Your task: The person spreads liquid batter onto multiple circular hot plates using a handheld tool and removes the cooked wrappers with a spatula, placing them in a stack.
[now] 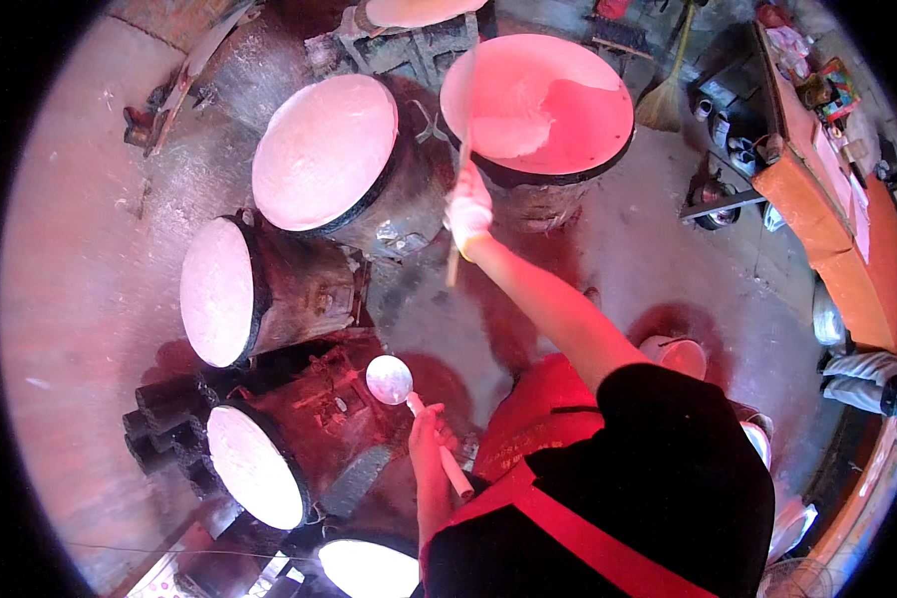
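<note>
My left hand [431, 439] is closed round the pale handle of a ladle [389, 379]. Its round bowl points up and away from me, apart from the stoves. In a white glove, my right hand [468, 214] reaches far forward, gripping a long thin stick [464, 140]. The stick's far part crosses the left side of a round griddle [588, 125] on a drum-shaped stove; whether it touches the surface I cannot tell. A pale sheet of batter [508, 135] covers part of that griddle, and the rest looks bare and reddish.
More drum stoves with pale, covered round tops curve round to the left: one griddle [324, 149], another [217, 291], a third [257, 466]. Dark cylinders [174, 409] are stacked at left. A bucket [676, 354] stands at my right, a broom [663, 100] beyond, an orange-sided table [817, 219] far right.
</note>
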A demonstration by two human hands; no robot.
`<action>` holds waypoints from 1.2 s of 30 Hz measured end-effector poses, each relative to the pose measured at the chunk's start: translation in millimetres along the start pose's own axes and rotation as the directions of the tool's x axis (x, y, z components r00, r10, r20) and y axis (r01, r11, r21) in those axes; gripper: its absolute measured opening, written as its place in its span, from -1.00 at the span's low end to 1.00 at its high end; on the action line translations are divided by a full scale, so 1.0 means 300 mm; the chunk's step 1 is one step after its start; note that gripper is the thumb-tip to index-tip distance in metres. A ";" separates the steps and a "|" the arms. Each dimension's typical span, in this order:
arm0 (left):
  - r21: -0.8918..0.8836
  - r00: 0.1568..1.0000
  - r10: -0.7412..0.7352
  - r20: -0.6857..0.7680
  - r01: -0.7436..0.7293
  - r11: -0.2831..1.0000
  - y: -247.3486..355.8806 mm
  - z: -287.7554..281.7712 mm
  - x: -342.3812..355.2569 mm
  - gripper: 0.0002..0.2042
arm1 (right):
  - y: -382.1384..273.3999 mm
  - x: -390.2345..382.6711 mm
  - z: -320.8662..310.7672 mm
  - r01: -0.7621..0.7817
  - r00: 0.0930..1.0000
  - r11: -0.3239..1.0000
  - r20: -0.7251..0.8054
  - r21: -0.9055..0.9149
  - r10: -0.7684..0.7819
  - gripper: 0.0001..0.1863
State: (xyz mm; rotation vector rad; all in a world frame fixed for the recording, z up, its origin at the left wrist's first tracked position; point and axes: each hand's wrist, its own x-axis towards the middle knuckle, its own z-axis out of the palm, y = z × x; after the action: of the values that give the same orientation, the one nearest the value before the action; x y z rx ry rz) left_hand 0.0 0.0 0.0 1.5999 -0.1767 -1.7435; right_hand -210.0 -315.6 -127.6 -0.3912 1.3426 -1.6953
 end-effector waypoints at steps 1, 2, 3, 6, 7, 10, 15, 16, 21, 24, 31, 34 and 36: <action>-0.007 1.000 -0.007 -0.001 0.007 1.000 -0.011 0.001 0.026 -0.77 | -0.091 -0.096 -0.049 -0.187 0.978 0.937 0.143 0.294 0.150 -0.57; -0.006 1.000 -0.005 0.008 0.006 1.000 -0.013 0.014 0.041 -0.77 | -0.197 -0.170 -0.088 -0.203 0.978 0.954 0.102 0.222 0.184 -0.57; 0.011 1.000 0.008 0.026 -0.008 1.000 0.039 -0.034 0.023 -0.78 | -0.246 -0.268 -0.087 -0.237 0.971 0.952 0.056 0.194 0.231 -0.58; -0.016 0.994 0.002 0.113 0.000 1.000 0.032 0.030 0.045 -0.80 | -0.362 -0.305 -0.281 -0.190 0.982 0.981 -0.025 -0.044 0.189 -0.57; -0.019 0.991 -0.001 0.134 0.003 1.000 0.041 0.051 0.047 -0.80 | -0.394 -0.301 -0.342 -0.197 0.980 0.978 -0.025 -0.063 0.196 -0.57; -0.029 0.983 0.011 0.181 -0.006 1.000 0.067 0.119 0.056 -0.82 | -0.485 -0.233 -0.449 -0.161 0.987 0.984 -0.020 -0.074 0.160 -0.59; 0.052 0.967 0.033 0.252 -0.048 0.998 0.068 0.220 0.091 -0.82 | -0.508 -0.200 -0.321 -0.246 0.969 0.965 0.027 0.090 0.245 -0.67; 0.075 0.964 0.028 0.264 -0.049 0.996 0.072 0.249 0.095 -0.82 | -0.479 -0.210 -0.359 -0.240 0.946 0.970 0.216 -0.033 0.241 -0.65; 0.096 0.958 0.042 0.283 -0.072 0.993 0.082 0.398 0.076 -0.83 | -0.568 -0.198 -0.700 -0.395 0.841 0.901 0.325 -0.179 0.433 -0.61; 0.127 0.955 0.060 0.289 -0.100 0.987 0.042 0.477 0.082 -0.82 | -0.670 -0.129 -0.825 -0.371 0.888 0.912 0.220 -0.175 0.403 -0.60; 0.073 0.943 0.064 0.325 -0.092 0.993 0.016 0.715 0.082 -0.77 | -0.716 -0.068 -0.798 -0.316 0.703 0.872 0.526 -0.373 0.479 -0.63; 0.090 0.963 0.044 0.267 -0.070 0.993 0.012 0.793 0.054 -0.76 | -0.791 -0.005 -0.963 -0.413 0.701 0.816 0.432 -0.404 0.568 -0.62; 0.098 0.971 0.071 0.228 -0.096 0.991 -0.001 0.841 0.026 -0.75 | -0.876 0.057 -1.042 -0.412 0.743 0.823 0.378 -0.392 0.552 -0.62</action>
State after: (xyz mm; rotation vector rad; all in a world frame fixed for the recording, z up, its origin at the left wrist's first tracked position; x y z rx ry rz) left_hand -227.6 -98.9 46.4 1.4454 -0.4488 -1.8729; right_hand -560.8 -141.8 -9.7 -0.5278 1.1762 -0.8843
